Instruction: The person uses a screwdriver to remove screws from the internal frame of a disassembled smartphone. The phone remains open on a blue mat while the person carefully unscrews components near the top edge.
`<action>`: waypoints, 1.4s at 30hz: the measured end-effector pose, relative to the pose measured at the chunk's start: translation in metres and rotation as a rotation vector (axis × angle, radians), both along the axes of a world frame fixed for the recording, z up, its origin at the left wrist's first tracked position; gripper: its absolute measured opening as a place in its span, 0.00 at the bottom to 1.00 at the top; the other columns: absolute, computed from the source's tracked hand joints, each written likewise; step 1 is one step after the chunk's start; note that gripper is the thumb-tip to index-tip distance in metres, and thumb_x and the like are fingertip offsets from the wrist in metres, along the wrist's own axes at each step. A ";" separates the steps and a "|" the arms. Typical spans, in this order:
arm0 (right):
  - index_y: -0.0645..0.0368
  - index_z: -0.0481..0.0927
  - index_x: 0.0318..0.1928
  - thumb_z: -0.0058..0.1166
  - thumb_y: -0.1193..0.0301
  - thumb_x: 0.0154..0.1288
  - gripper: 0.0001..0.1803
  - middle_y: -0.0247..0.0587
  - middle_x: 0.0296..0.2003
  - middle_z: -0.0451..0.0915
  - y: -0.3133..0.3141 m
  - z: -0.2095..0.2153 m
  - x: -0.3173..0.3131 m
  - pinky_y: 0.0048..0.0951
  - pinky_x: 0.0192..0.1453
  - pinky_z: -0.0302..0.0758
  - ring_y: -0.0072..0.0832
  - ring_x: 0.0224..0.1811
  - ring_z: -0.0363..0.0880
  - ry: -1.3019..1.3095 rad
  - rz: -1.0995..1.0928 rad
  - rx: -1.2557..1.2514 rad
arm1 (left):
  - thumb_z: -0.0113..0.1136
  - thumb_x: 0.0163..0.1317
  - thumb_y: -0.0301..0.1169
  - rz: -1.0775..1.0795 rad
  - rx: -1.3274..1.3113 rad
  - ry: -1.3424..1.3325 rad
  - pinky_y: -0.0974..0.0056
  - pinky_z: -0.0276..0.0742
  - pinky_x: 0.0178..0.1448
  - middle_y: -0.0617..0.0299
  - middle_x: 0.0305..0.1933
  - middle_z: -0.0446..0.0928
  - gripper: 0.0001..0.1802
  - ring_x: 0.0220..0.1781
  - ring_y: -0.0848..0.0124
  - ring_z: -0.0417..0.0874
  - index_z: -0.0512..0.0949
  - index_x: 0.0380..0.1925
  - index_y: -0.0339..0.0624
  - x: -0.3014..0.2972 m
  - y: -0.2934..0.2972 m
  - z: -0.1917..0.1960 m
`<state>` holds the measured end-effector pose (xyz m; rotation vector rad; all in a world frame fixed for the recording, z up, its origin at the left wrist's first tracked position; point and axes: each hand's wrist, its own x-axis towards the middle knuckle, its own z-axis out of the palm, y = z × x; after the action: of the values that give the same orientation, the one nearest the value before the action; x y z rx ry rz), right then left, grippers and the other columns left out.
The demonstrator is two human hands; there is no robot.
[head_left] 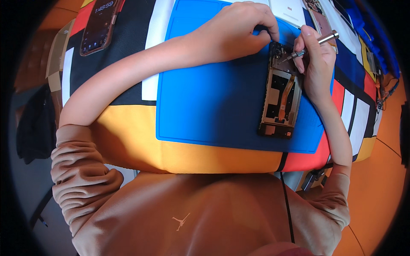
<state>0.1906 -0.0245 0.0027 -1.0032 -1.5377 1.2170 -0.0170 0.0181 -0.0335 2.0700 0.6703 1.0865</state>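
The bench (pixel 128 141) wears a bright cloth with orange, red, black, white and blue blocks. The floor (pixel 380 187) beside it is orange. Soft light falls from above.

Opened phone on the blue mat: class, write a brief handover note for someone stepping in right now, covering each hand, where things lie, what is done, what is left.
Left hand: fingertips press the opened phone at its top end.
Right hand: grips a screwdriver, tip at the phone's top end.
Phone lies on the blue mat, back cover off, insides showing.
A second phone lies far left.
Left: the screw work at the top end; which screws are out cannot be told.
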 end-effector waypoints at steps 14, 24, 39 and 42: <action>0.61 0.76 0.31 0.50 0.60 0.82 0.21 0.32 0.26 0.72 0.003 -0.008 0.013 0.18 0.22 0.55 0.15 0.17 0.62 -0.093 -0.050 0.018 | 0.58 0.59 0.24 -0.022 0.165 -0.084 0.52 0.77 0.50 0.46 0.35 0.82 0.05 0.43 0.47 0.83 0.81 0.32 0.36 0.000 0.005 -0.004; 0.63 0.77 0.35 0.51 0.61 0.81 0.19 0.33 0.29 0.75 0.003 -0.009 0.011 0.18 0.21 0.55 0.14 0.18 0.63 -0.045 -0.154 0.007 | 0.57 0.58 0.24 -0.019 0.161 -0.059 0.50 0.77 0.51 0.44 0.36 0.81 0.05 0.45 0.45 0.82 0.81 0.32 0.36 -0.002 0.005 -0.002; 0.63 0.78 0.34 0.51 0.61 0.81 0.19 0.34 0.29 0.75 0.003 -0.010 0.015 0.18 0.21 0.55 0.14 0.17 0.64 -0.059 -0.098 0.031 | 0.55 0.58 0.25 -0.035 0.045 -0.013 0.51 0.78 0.51 0.41 0.35 0.81 0.07 0.44 0.45 0.83 0.82 0.31 0.33 -0.006 -0.001 0.011; 0.63 0.78 0.34 0.51 0.61 0.81 0.19 0.33 0.29 0.75 0.003 -0.010 0.014 0.18 0.21 0.55 0.14 0.17 0.64 -0.055 -0.067 0.043 | 0.55 0.58 0.25 -0.026 0.079 0.002 0.51 0.78 0.51 0.41 0.35 0.81 0.07 0.44 0.45 0.83 0.82 0.31 0.33 -0.003 0.002 0.009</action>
<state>0.2046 -0.0214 -0.0071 -1.0599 -1.5537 1.1138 -0.0199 0.0196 -0.0245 2.1414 0.6084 1.1128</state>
